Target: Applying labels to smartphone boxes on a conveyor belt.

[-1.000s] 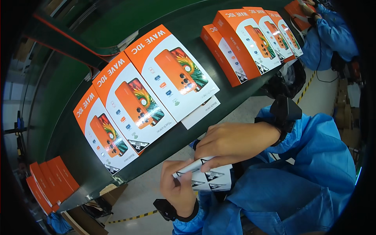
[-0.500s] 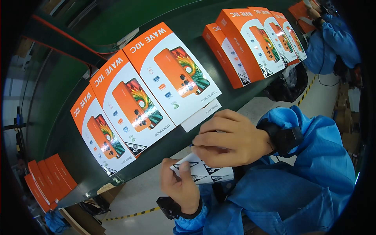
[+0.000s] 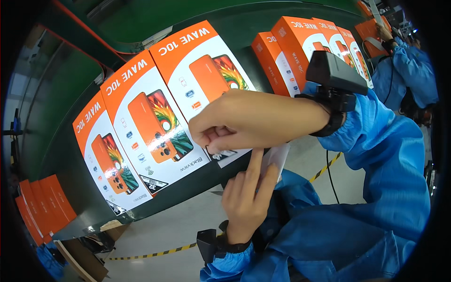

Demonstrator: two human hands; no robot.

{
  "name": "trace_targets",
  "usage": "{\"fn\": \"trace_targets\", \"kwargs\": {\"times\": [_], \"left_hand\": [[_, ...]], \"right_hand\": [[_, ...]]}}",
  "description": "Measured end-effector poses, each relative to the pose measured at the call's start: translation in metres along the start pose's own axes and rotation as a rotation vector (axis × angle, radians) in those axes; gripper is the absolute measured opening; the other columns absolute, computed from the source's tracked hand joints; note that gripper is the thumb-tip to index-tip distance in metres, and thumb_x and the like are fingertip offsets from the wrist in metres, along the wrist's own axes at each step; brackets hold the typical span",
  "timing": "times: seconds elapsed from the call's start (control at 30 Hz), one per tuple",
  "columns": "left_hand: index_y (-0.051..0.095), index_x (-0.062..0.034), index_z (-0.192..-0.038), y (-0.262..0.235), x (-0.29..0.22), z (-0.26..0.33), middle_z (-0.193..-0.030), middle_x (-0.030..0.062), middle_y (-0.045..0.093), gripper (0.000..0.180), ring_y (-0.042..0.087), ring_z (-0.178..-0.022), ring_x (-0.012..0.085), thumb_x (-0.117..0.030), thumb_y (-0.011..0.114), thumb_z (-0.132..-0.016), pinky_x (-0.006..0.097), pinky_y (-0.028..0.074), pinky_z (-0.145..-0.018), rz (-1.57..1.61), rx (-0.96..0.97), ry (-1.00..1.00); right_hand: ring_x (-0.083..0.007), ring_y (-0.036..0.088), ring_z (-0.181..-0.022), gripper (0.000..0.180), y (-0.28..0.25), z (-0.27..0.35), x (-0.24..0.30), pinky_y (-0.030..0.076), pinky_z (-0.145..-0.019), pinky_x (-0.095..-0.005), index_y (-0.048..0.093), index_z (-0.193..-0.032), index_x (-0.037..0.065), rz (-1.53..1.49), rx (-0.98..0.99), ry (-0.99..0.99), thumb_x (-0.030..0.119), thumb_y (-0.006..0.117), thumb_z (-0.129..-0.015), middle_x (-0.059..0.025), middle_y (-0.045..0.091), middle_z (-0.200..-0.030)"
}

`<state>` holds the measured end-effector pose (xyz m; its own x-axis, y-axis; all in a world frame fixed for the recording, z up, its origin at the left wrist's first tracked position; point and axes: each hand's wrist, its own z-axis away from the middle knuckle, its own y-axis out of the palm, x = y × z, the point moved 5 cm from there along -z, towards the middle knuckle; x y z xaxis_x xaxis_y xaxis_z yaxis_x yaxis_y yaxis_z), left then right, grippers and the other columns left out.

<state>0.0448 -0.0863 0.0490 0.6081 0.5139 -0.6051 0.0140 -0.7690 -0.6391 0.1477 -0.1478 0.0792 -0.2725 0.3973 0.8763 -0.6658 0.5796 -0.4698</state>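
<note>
Overlapping one box [image 3: 202,70] at its lower edge, right hand [image 3: 232,122] borders open table [image 3: 245,56]

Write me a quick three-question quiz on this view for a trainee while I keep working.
1. Multiple choice: In this view, the right hand covers part of which box in the foreground trio of smartphone boxes? A. leftmost; B. middle; C. rightmost.
2. True or false: The leftmost of that trio bears a black-and-white triangular sticker.
3. Fill the gap: The white sheet is at the fingers of the ____ hand.

Key: 1. C, rightmost. 2. True, at its lower corner. 3. Left.
</note>
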Motion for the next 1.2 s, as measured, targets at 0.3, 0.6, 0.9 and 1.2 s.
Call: {"fn": "trace_targets", "kwargs": {"times": [0.3,0.6,0.9,1.2], "left_hand": [[0.055,-0.0062,-0.083,0.010,0.008,0.000,-0.103,0.0120,0.055,0.014,0.044,-0.054,0.0137,-0.011,0.057,-0.070,0.023,0.037,-0.048,-0.159,0.001,-0.024],[0.056,-0.0031,-0.084,0.008,0.010,0.000,-0.103,0.0164,0.053,0.019,0.049,-0.062,0.0244,-0.009,0.062,-0.067,0.032,0.039,-0.054,-0.082,0.096,-0.114],[0.056,-0.0025,-0.083,0.009,0.011,0.002,-0.102,0.0140,0.054,0.017,0.049,-0.062,0.0242,-0.007,0.061,-0.067,0.032,0.039,-0.054,-0.079,0.120,-0.140],[0.057,-0.0006,-0.081,0.002,0.013,0.000,-0.105,0.0126,0.054,0.014,0.053,-0.069,0.0273,-0.007,0.060,-0.069,0.034,0.042,-0.060,-0.057,0.148,-0.213]], "right_hand": [[-0.0142,0.046,-0.055,0.007,0.002,-0.006,-0.003,0.038,-0.051,-0.0254,0.049,-0.074,0.001,0.047,0.006,-0.047,0.006,0.054,-0.074,-0.0064,0.048,-0.063],[-0.0194,0.048,-0.057,0.006,0.005,-0.006,-0.007,0.039,-0.053,-0.0276,0.050,-0.074,0.001,0.033,-0.038,-0.078,0.005,0.054,-0.073,-0.0083,0.049,-0.065],[-0.0226,0.050,-0.060,0.009,0.008,-0.006,-0.009,0.040,-0.056,-0.0299,0.049,-0.075,0.002,0.160,0.037,-0.056,0.009,0.053,-0.074,-0.0096,0.049,-0.068],[-0.0268,0.052,-0.074,0.047,0.000,0.003,-0.011,0.042,-0.061,-0.0335,0.045,-0.095,0.005,0.669,-0.386,-0.067,0.030,0.068,-0.062,-0.0099,0.050,-0.084]]}}
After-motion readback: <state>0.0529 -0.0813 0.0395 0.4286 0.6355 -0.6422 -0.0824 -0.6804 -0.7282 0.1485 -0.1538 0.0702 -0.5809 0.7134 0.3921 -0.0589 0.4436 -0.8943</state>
